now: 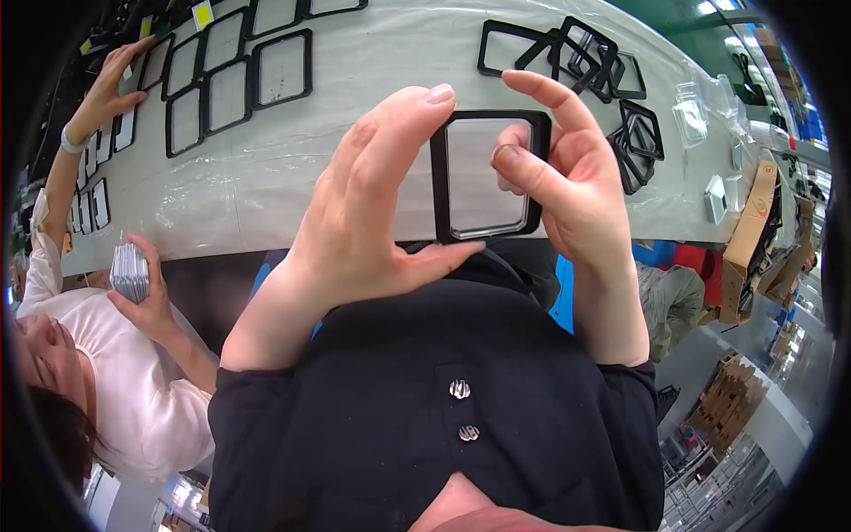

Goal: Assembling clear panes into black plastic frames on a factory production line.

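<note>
A black rectangular frame (441, 177) with rounded corners and a clear window is held upright in front of my chest. My right hand (576, 186) pinches its right side, the thumb lying across the front and a bent fingertip showing through the window; the index finger points up, off the frame. Around the left side of the frame, my left hand (355, 195) is spread wide. Its fingertips are by the top left corner and its thumb lies along the bottom edge; whether they touch the frame I cannot tell.
Similar black frames (282, 69) lie in rows at the table's far left. More frames (585, 58) are heaped at the far right, near clear plastic pieces (691, 120). A co-worker at left holds a stack of thin pieces (129, 273). A cardboard box (752, 239) stands right.
</note>
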`<control>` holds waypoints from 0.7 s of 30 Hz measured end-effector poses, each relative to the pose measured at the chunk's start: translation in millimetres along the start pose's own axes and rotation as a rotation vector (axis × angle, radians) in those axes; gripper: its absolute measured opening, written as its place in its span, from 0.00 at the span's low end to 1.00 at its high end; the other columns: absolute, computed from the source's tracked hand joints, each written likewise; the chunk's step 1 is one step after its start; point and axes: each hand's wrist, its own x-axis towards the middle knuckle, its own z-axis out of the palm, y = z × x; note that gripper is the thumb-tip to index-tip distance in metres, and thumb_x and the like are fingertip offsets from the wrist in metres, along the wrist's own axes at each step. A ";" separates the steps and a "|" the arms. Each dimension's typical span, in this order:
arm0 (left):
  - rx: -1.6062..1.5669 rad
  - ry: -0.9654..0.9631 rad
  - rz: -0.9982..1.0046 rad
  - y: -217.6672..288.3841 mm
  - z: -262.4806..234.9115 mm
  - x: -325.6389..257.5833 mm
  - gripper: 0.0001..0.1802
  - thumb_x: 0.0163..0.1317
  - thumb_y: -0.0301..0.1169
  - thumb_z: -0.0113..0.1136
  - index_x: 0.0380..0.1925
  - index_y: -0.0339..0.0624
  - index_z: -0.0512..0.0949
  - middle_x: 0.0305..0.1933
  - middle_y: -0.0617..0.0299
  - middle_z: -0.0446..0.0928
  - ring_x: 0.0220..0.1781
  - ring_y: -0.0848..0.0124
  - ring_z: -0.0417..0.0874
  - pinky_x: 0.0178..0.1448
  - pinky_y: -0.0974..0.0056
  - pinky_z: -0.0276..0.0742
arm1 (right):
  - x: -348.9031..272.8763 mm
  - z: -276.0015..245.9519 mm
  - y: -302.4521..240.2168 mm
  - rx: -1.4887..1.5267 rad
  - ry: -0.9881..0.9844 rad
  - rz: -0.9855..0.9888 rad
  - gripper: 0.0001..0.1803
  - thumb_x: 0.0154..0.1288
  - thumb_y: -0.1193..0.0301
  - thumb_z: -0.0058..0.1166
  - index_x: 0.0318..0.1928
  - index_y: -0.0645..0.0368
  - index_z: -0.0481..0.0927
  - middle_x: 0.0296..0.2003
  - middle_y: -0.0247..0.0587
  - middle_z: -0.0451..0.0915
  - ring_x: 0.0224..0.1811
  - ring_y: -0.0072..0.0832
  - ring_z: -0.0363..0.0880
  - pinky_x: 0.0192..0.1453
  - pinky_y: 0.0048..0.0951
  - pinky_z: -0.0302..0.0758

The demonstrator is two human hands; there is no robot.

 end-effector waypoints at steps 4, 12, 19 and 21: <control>0.001 0.047 0.057 5.7 -2.7 1.2 0.59 0.33 0.30 0.83 0.67 0.34 0.57 0.60 0.46 0.69 0.62 0.56 0.73 0.66 0.52 0.69 | -3.1 9.1 -5.6 -0.084 0.058 -0.041 0.34 0.61 0.78 0.62 0.66 0.63 0.64 0.31 0.33 0.78 0.30 0.15 0.74 0.36 0.15 0.71; 0.058 0.021 0.053 9.7 -6.6 -2.9 0.63 0.33 0.33 0.83 0.69 0.33 0.54 0.61 0.46 0.68 0.62 0.55 0.73 0.66 0.52 0.70 | -6.6 12.5 -4.9 -0.074 0.075 -0.055 0.33 0.61 0.79 0.62 0.66 0.63 0.64 0.31 0.32 0.78 0.31 0.14 0.74 0.36 0.14 0.70; 0.151 0.044 -0.078 -5.6 -0.6 -8.8 0.61 0.35 0.35 0.83 0.69 0.33 0.55 0.60 0.47 0.70 0.62 0.59 0.73 0.66 0.55 0.68 | 12.4 12.3 25.1 -0.286 0.151 -0.196 0.31 0.60 0.76 0.64 0.61 0.61 0.65 0.41 0.34 0.77 0.39 0.14 0.76 0.39 0.17 0.72; 0.256 0.107 -0.077 -21.0 3.2 -18.0 0.57 0.30 0.36 0.82 0.65 0.38 0.63 0.59 0.54 0.74 0.58 0.58 0.77 0.61 0.56 0.71 | 12.9 3.8 31.9 -0.879 0.222 -0.457 0.36 0.55 0.68 0.67 0.64 0.60 0.66 0.51 0.42 0.75 0.51 0.31 0.75 0.51 0.29 0.70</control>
